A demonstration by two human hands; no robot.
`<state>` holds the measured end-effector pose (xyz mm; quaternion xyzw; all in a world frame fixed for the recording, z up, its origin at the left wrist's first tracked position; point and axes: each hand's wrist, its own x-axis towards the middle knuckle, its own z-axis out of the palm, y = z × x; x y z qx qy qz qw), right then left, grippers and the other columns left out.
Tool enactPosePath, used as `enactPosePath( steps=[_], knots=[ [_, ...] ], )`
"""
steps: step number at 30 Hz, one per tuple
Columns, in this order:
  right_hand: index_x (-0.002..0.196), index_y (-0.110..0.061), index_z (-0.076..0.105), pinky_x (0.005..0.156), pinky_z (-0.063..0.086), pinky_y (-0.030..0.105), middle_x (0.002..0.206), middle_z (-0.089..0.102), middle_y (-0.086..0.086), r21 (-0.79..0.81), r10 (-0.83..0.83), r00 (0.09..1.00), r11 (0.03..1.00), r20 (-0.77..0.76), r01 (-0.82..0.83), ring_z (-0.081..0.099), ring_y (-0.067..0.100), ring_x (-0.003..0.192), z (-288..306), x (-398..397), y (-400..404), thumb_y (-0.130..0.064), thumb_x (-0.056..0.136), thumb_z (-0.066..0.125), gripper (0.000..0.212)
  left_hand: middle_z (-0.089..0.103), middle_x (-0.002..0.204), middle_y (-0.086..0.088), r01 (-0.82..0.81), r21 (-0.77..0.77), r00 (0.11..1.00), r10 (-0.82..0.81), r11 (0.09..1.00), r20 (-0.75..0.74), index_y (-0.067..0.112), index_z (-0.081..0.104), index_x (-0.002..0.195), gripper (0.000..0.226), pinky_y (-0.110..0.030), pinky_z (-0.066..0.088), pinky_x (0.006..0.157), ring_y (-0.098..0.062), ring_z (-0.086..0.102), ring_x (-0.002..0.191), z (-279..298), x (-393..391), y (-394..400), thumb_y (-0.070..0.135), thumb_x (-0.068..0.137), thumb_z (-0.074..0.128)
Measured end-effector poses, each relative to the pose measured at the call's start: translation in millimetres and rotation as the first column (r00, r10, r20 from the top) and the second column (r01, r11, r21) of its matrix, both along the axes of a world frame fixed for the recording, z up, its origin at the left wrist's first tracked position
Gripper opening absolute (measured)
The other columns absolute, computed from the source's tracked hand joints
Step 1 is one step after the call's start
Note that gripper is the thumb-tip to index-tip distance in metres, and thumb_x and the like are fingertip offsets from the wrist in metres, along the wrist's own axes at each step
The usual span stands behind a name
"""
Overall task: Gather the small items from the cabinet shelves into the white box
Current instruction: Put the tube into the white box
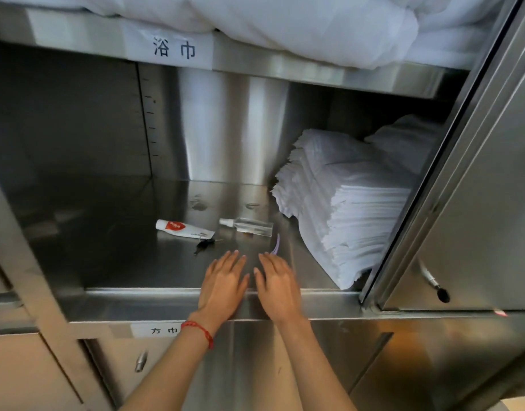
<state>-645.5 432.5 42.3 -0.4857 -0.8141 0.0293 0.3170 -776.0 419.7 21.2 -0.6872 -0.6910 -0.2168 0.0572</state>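
On the steel cabinet shelf [121, 256] lie a white tube with a red label [184, 229], a clear small spray bottle [246, 225], a dark key [204, 244] and a thin pale purple item [276, 244]. My left hand [224, 284] and my right hand [277, 287] reach side by side over the shelf's front edge, palms down, fingers spread, holding nothing. Their fingertips are a short way in front of the items; the right fingertips are close to the purple item. The white box is not in view.
A tall stack of folded white cloths [344, 209] fills the shelf's right side. White bedding [285, 22] lies on the shelf above. The open steel door [478, 203] with a handle [433, 284] stands at the right. Closed lower doors sit below.
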Motion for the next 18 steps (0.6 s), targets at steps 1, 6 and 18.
enactPosePath(
  steps=[1,6,18],
  knots=[
    [0.128,-0.003,0.055,0.107,0.035,0.034,0.131,0.056,0.014,0.011,0.017,1.0,1.0,0.0,-0.017,0.049,0.026,0.124,-0.3,-3.8,5.3,-0.018,0.096,0.05,0.036,0.023,0.155,0.0,-0.016,0.0,1.0,0.016,1.0,0.001,0.021,0.028,0.147,0.05,-0.028,0.009,0.115,-0.011,0.015,0.144,0.4,-4.4,2.4,0.036,0.1,0.034],
    [0.12,0.001,0.062,0.102,0.042,0.042,0.123,0.061,0.017,0.042,0.08,0.997,0.996,-0.017,-0.08,0.057,0.029,0.116,-6.1,-22.9,24.9,-0.013,0.09,0.059,0.033,0.024,0.155,0.0,-0.077,0.008,0.997,0.077,0.997,-0.01,0.02,0.028,0.147,0.05,-0.027,0.009,0.115,-0.011,0.016,0.143,-0.9,-22.0,12.6,0.036,0.1,0.034],
    [0.122,0.0,0.061,0.102,0.041,0.037,0.125,0.061,0.017,0.015,0.23,0.973,0.973,-0.002,-0.23,0.056,0.028,0.118,-14.8,-55.3,64.1,-0.015,0.091,0.058,0.034,0.045,0.143,-0.01,-0.215,0.057,0.975,0.212,0.975,0.061,0.011,0.045,0.139,0.045,-0.035,0.023,0.112,-0.021,0.038,0.134,1.3,-55.1,26.5,0.024,0.096,0.05]
  ],
)
